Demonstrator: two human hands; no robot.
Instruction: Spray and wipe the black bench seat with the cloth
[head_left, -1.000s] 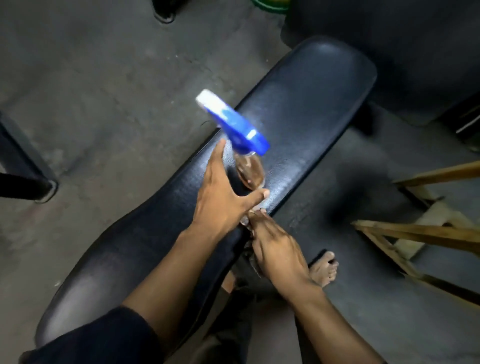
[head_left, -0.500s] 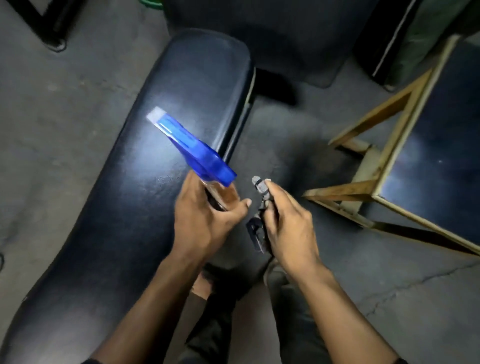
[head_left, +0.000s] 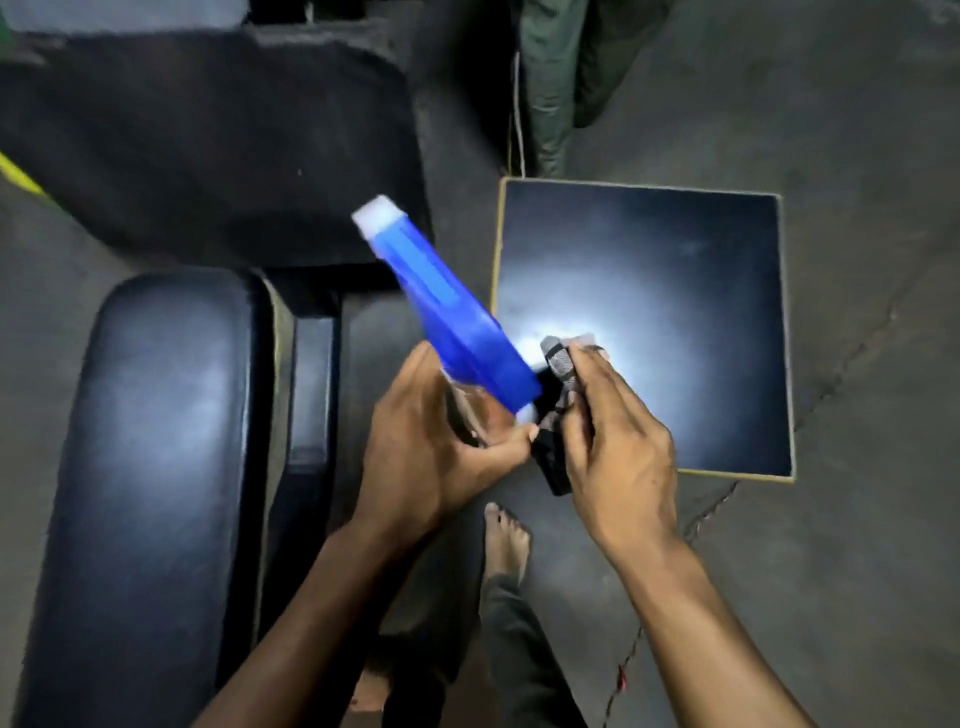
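Observation:
The black padded bench seat (head_left: 150, 467) runs down the left of the head view. My left hand (head_left: 431, 447) grips a spray bottle with a blue trigger head (head_left: 447, 317) and a clear body, held to the right of the seat over the floor, nozzle pointing up and left. My right hand (head_left: 613, 441) is closed on a dark grey cloth (head_left: 558, 364), bunched between the fingers and hanging down beside the bottle. The two hands almost touch.
A square black-topped stool with a wooden rim (head_left: 644, 322) stands to the right, under my right hand. A large dark padded block (head_left: 208, 145) lies beyond the bench. My bare foot (head_left: 506, 540) is on the concrete floor. Green fabric (head_left: 550, 78) hangs at the top.
The view has swung to the right, so the bench slid to the left edge. Both hands with bottle and cloth have moved off the seat toward the square stool.

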